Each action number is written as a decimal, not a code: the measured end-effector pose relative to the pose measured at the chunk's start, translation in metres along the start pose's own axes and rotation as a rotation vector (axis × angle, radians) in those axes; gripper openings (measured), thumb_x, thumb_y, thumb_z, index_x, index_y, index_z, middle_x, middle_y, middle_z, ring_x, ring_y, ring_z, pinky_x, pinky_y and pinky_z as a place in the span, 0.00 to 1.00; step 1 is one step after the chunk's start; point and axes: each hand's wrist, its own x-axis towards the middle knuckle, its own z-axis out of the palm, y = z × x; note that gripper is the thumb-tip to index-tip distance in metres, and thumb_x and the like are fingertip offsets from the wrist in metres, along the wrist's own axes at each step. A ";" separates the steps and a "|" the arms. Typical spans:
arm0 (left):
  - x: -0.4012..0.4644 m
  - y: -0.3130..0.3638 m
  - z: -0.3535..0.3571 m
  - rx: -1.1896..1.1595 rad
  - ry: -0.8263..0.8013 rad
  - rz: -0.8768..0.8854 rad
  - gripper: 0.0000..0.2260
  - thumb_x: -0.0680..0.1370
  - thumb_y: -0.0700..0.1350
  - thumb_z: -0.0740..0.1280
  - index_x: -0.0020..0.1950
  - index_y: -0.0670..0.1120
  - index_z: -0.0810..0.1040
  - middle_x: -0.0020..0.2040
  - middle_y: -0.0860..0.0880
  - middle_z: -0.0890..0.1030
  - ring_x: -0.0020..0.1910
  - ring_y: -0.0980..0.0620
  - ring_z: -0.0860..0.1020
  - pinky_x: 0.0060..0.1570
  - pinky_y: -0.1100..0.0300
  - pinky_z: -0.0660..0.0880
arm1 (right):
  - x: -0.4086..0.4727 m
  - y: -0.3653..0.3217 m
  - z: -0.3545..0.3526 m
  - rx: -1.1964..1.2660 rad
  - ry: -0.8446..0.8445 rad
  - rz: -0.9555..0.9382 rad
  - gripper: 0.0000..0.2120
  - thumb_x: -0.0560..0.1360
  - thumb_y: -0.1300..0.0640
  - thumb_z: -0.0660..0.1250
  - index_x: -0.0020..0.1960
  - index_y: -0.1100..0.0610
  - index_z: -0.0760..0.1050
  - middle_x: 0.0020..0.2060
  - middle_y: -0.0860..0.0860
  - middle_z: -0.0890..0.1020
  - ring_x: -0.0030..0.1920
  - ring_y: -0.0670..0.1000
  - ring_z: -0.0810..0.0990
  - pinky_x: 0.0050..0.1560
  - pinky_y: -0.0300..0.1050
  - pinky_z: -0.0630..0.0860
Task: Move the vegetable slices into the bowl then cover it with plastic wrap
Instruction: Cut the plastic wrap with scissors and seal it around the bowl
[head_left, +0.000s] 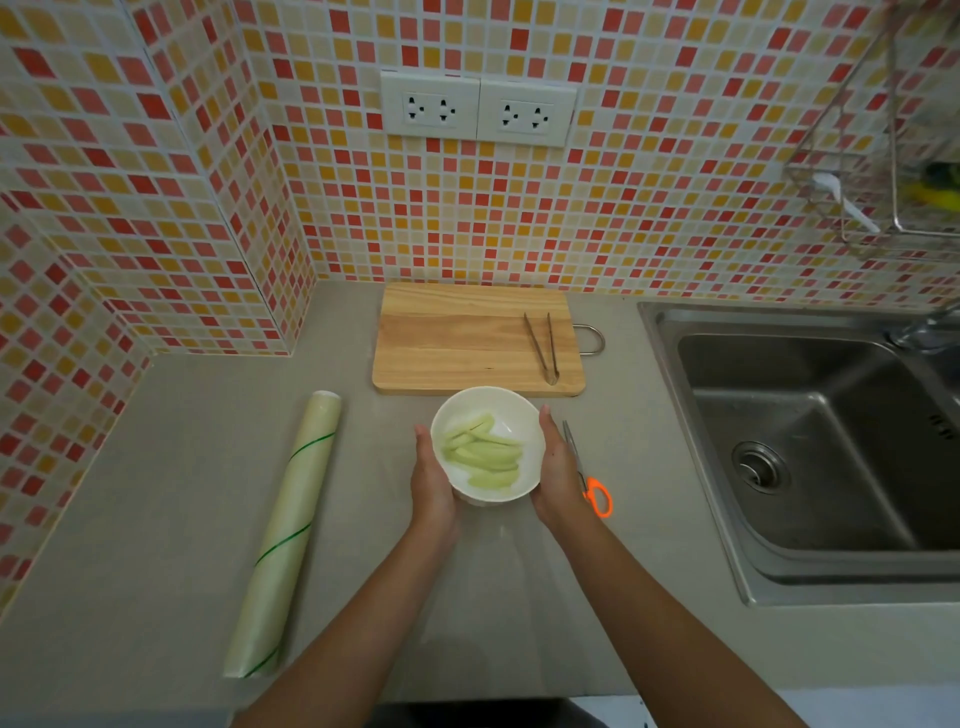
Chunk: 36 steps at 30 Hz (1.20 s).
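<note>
My left hand (431, 480) and right hand (558, 475) cup the white bowl (522, 415), both grips closed on its sides. Vegetable slices (480, 454) lie inside it, mid-surface (156, 519). Plastic wrap roll (283, 535) lies near the left edge.

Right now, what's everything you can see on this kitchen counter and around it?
bowl: one, white, on the counter in front of the cutting board, between both hands
vegetable slices: several, pale green, inside the bowl
cutting board: one, light wood with a metal handle, against the back wall
tongs: one pair, metal, on the board's right side
plastic wrap roll: one, clear with green stripes, left of the bowl
scissors: one pair, orange handles, right of the bowl
sink: one, steel, at right
wall sockets: two plates, white, on the tiled wall
wire rack: one, metal, upper right
left hand: cups the bowl's left side
right hand: cups its right side
</note>
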 end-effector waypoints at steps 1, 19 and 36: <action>0.002 0.003 0.001 0.007 0.011 0.007 0.24 0.77 0.65 0.55 0.50 0.49 0.82 0.43 0.49 0.85 0.47 0.50 0.82 0.51 0.53 0.78 | 0.001 0.001 0.000 0.002 0.014 0.002 0.23 0.79 0.41 0.57 0.57 0.57 0.79 0.54 0.59 0.83 0.56 0.58 0.81 0.61 0.56 0.76; 0.022 0.026 -0.013 0.183 -0.124 0.075 0.17 0.78 0.57 0.58 0.49 0.47 0.81 0.47 0.45 0.84 0.48 0.45 0.82 0.49 0.53 0.77 | 0.006 -0.003 0.002 -0.090 0.042 0.044 0.18 0.79 0.42 0.58 0.48 0.54 0.81 0.47 0.55 0.85 0.49 0.55 0.83 0.53 0.50 0.78; 0.013 0.011 -0.004 0.089 0.026 0.134 0.18 0.81 0.55 0.57 0.49 0.45 0.81 0.51 0.41 0.84 0.51 0.43 0.82 0.55 0.47 0.78 | -0.004 0.028 0.015 0.356 0.090 0.001 0.28 0.78 0.35 0.52 0.51 0.56 0.80 0.47 0.56 0.84 0.49 0.55 0.83 0.51 0.50 0.78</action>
